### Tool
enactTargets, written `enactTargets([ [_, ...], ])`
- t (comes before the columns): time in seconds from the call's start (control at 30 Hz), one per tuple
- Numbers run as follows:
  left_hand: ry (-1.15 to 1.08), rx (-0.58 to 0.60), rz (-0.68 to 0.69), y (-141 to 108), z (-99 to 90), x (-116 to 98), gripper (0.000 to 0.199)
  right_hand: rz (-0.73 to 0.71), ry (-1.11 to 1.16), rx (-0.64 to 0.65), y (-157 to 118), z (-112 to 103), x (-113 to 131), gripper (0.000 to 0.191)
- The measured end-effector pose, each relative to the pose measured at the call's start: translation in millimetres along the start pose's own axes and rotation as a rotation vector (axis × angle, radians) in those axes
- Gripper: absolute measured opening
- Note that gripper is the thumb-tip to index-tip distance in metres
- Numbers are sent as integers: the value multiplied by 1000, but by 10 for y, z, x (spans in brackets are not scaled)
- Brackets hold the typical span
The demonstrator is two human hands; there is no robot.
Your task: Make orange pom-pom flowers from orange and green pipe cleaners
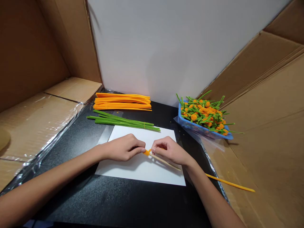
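Note:
Over the white paper (128,172), my left hand (127,147) pinches the left side of a small orange coil (147,152), wound around the end of a thin wooden stick (167,163). My right hand (169,149) is closed at the coil's right side, its fingertips on the orange strand. The stick slants down to the right beneath my right hand. A long orange pipe cleaner (230,182) shows beyond my right forearm; whether it joins the coil is hidden by the hand and arm.
Orange pipe cleaners (122,102) lie at the back, with green ones (123,121) in front. A blue basket (197,127) of orange and green pieces stands at the back right. Cardboard walls (273,95) flank the black table (95,199).

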State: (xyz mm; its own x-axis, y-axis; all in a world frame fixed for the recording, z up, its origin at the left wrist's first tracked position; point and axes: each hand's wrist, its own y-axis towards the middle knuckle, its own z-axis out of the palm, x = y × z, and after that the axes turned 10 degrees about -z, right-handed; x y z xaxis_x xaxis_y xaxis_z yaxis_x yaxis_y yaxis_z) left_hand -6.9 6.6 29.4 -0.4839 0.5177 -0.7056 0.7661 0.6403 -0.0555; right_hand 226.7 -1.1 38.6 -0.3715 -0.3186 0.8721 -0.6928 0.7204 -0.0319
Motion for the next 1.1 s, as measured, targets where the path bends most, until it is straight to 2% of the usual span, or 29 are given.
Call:
enactTargets([
  [0.13, 439, -189, 11, 16, 123, 99, 19, -45, -389, -168, -16, 95, 113, 20],
  [0.2, 555, -297, -17, 35, 201, 154, 12, -91, -493, -263, -20, 191, 131, 20],
  [0.27, 594, -422, -71, 51, 263, 197, 15, -128, -528, -368, -18, 301, 126, 21],
  [0.4, 550, -638, -152, 60, 320, 224, 29, -144, -451, -523, 10, 472, 79, 19],
  [0.53, 223, -691, -292, 68, 286, 194, 29, 20, -40, -531, 73, 499, -35, 24],
  [0.6, -21, -666, -367, 88, 260, 180, 35, 90, 176, -491, 108, 486, -109, 31],
  [0.67, -278, -594, -388, 116, 252, 175, 42, 113, 299, -462, 137, 472, -166, 32],
  [0.8, -789, -297, -379, 156, 274, 174, 46, 127, 373, -411, 136, 409, -181, 35],
  [0.87, -938, -158, -362, 153, 259, 178, 46, 157, 406, -351, 103, 328, -149, 36],
  [0.97, -945, 31, -280, 125, 179, 192, 46, 203, 443, -187, 38, 161, -97, 36],
  [1.03, -851, 148, -225, 98, 114, 190, 46, 208, 436, -84, 5, 65, -70, 37],
  [1.1, -738, 213, -193, 73, 66, 162, 46, 215, 444, -26, -12, 7, -45, 36],
])
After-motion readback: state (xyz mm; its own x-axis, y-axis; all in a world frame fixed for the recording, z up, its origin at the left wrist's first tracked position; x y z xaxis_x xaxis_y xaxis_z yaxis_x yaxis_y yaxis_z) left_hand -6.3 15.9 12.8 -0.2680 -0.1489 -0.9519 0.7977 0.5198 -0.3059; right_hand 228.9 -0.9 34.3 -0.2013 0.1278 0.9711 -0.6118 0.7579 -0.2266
